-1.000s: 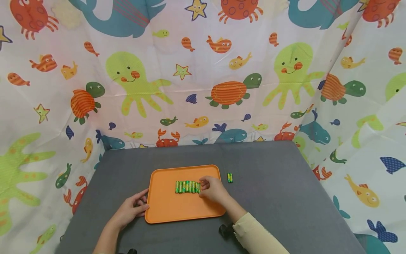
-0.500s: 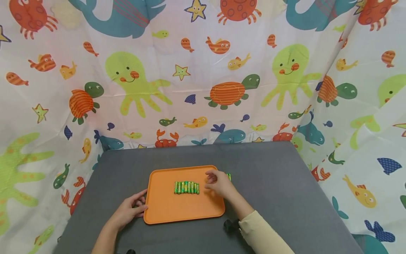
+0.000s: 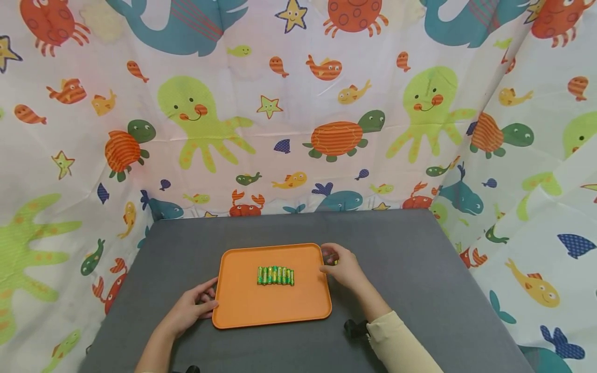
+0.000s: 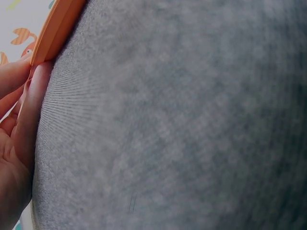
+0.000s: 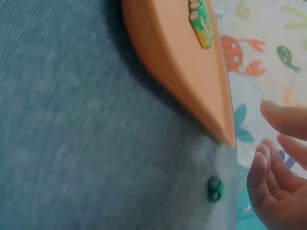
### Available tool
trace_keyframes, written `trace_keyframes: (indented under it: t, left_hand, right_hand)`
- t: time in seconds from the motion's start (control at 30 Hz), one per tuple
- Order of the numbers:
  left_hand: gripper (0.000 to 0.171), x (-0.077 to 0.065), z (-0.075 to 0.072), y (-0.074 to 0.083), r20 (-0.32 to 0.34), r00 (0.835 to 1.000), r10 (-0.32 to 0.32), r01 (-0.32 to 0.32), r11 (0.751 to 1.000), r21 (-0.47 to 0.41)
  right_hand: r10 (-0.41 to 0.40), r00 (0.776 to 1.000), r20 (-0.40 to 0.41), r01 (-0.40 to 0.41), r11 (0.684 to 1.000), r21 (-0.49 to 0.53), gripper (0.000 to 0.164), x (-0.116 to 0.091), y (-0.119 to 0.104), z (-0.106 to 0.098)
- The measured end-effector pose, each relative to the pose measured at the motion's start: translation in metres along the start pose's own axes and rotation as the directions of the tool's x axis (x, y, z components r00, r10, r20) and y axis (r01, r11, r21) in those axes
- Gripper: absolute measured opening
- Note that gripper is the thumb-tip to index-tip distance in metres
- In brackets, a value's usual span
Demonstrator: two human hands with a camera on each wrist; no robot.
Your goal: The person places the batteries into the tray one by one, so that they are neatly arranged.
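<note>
On the orange tray [image 3: 272,309] lies a row of several small green-and-yellow batteries [image 3: 275,275], side by side. My left hand [image 3: 187,310] holds the tray's left rim, its thumb and fingertips meeting the edge in the left wrist view. Just past the tray's right edge, my right hand [image 3: 342,267] hovers with fingers bent and parted, nothing between them. Two more batteries [image 5: 216,189] stand out on the table below those right fingers [image 5: 261,167], apart from them. In the head view the right hand hides most of that pair.
A grey table [image 3: 396,259] bears everything. Behind and on both sides hangs a white curtain [image 3: 289,119] printed with sea animals. A black wrist device [image 3: 355,329] sits at the right wrist, by a pale sleeve [image 3: 401,344].
My right hand has moved right from the row's end, across the tray's right rim, to over the two batteries on the table. The left hand stays on the tray's rim.
</note>
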State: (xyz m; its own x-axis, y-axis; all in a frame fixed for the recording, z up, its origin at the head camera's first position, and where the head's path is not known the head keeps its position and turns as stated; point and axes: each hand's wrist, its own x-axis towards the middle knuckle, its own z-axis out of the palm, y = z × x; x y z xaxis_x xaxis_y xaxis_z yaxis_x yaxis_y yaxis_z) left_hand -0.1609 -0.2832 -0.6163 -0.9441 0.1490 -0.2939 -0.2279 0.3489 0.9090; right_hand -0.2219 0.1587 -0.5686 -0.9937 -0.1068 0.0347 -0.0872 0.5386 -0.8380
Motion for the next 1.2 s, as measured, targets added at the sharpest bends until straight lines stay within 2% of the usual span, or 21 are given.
trace_keyframes:
  t: [0.2, 0.47, 0.77, 1.03, 1.2]
  left_hand:
    - [0.072, 0.001, -0.002, -0.002, 0.036, 0.999, 0.022, -0.022, 1.0, -0.012]
    - [0.074, 0.001, -0.003, -0.003, 0.054, 0.998, 0.036, -0.035, 0.999, -0.023]
    - [0.074, 0.0, -0.002, -0.002, 0.047, 0.998, 0.036, -0.036, 0.999, -0.006]
    - [0.074, -0.001, -0.003, -0.001, 0.038, 0.999, 0.027, -0.026, 1.0, -0.008]
    - [0.074, -0.001, -0.003, -0.001, 0.044, 0.999, 0.026, -0.026, 1.0, -0.01]
  right_hand:
    - [0.028, 0.998, -0.065, -0.031, 0.998, -0.045, 0.074, 0.0, 0.015, -0.011]
    - [0.032, 0.999, -0.044, -0.036, 0.995, -0.088, 0.079, 0.001, 0.035, -0.025]
    - [0.108, 0.994, 0.003, -0.107, 0.988, -0.115, 0.066, 0.002, 0.053, -0.026]
    - [0.057, 0.998, 0.003, -0.055, 0.975, -0.214, 0.057, 0.006, 0.057, -0.022]
    - [0.1, 0.995, -0.031, -0.104, 0.975, -0.196, 0.048, 0.004, 0.059, -0.021]
